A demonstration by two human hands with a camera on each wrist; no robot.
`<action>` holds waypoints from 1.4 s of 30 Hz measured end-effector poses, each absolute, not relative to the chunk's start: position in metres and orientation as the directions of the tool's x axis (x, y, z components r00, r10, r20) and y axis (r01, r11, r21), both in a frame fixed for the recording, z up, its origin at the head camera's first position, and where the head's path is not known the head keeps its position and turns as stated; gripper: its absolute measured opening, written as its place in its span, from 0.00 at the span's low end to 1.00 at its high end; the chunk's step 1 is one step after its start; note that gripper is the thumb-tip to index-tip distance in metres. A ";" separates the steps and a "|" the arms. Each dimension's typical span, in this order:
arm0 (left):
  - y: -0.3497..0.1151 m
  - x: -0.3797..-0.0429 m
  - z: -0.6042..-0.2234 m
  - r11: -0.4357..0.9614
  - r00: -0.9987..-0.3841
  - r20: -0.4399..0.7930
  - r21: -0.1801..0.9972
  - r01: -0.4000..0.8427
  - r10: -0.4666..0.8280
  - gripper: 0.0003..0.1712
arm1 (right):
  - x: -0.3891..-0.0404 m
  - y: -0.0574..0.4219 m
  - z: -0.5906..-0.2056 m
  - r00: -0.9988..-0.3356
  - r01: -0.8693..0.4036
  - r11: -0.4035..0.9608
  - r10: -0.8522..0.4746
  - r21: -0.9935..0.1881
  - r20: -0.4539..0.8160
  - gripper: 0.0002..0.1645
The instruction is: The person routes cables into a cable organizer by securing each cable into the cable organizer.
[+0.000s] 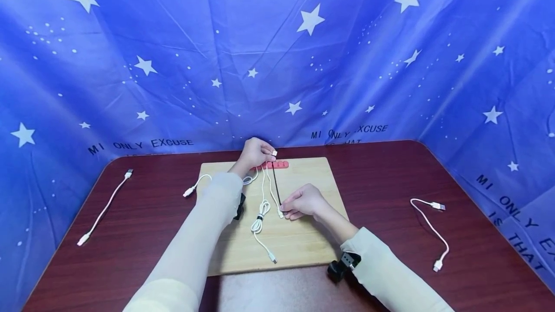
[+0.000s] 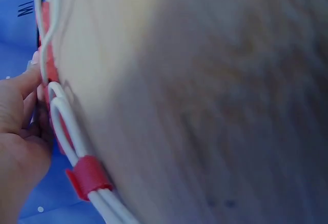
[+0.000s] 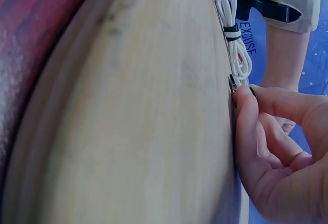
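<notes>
The left hand (image 1: 257,152), at the far edge of the wooden board (image 1: 303,244), pinches a white plug (image 1: 274,153) beside the red holder (image 1: 283,164). The black cable (image 1: 276,182) extends from the red holder toward the near side of the board, and the right hand (image 1: 302,202) pinches its near end between thumb and fingers. A white cable (image 1: 271,188) runs just left of the black cable; its end is near the right fingertips. The white bundle (image 1: 257,227), secured by a black tie (image 1: 260,217), lies on the board between the two forearms. In the left wrist view, a red strap (image 2: 92,177) encircles several white strands. One short white cord (image 1: 104,210) lies on the table (image 1: 377,182) left of the board; another lies right of it.
</notes>
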State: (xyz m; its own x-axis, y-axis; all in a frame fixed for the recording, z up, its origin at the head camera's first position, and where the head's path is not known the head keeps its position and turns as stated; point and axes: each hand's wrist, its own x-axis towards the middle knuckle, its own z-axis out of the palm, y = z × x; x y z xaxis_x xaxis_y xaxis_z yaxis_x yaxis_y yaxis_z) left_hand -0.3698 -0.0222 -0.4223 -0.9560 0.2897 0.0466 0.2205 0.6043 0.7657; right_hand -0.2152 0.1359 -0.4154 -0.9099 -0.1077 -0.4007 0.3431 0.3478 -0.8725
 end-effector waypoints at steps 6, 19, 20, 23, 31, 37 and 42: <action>-0.018 -0.370 -0.423 0.629 -0.962 0.070 0.744 0.226 0.263 0.11 | -0.219 0.133 -0.411 -0.920 0.293 0.442 -0.112 -0.848 -0.376 0.06; -0.030 -0.368 -0.419 0.530 -0.944 -0.067 0.839 0.122 0.324 0.14 | -0.213 0.139 -0.418 -0.873 0.391 0.305 -0.174 -0.868 -0.455 0.13; -0.031 -0.369 -0.418 0.519 -0.939 -0.081 0.848 0.111 0.334 0.15 | -0.213 0.139 -0.418 -0.870 0.395 0.296 -0.183 -0.869 -0.458 0.13; -0.035 -0.372 -0.413 0.513 -0.926 -0.124 0.854 0.083 0.357 0.16 | -0.215 0.140 -0.415 -0.858 0.407 0.292 -0.204 -0.866 -0.472 0.14; -0.037 -0.374 -0.405 0.508 -0.913 -0.144 0.858 0.077 0.381 0.16 | -0.219 0.140 -0.410 -0.843 0.423 0.297 -0.216 -0.856 -0.492 0.14; -0.037 -0.372 -0.410 0.555 -0.921 -0.065 0.813 0.175 0.385 0.16 | -0.217 0.141 -0.411 -0.853 0.405 0.323 -0.202 -0.855 -0.481 0.13; -0.036 -0.372 -0.415 0.556 -0.934 -0.054 0.815 0.164 0.354 0.18 | -0.216 0.143 -0.412 -0.878 0.367 0.390 -0.154 -0.844 -0.453 0.11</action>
State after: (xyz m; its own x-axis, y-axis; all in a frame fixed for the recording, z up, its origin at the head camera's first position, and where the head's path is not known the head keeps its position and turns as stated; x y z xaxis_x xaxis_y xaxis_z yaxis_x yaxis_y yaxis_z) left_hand -0.3725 -0.0356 -0.4148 -0.9338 0.3536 -0.0537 0.1638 0.5564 0.8146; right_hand -0.2160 0.1434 -0.4118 -0.8779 -0.1543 -0.4533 0.3673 0.3903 -0.8442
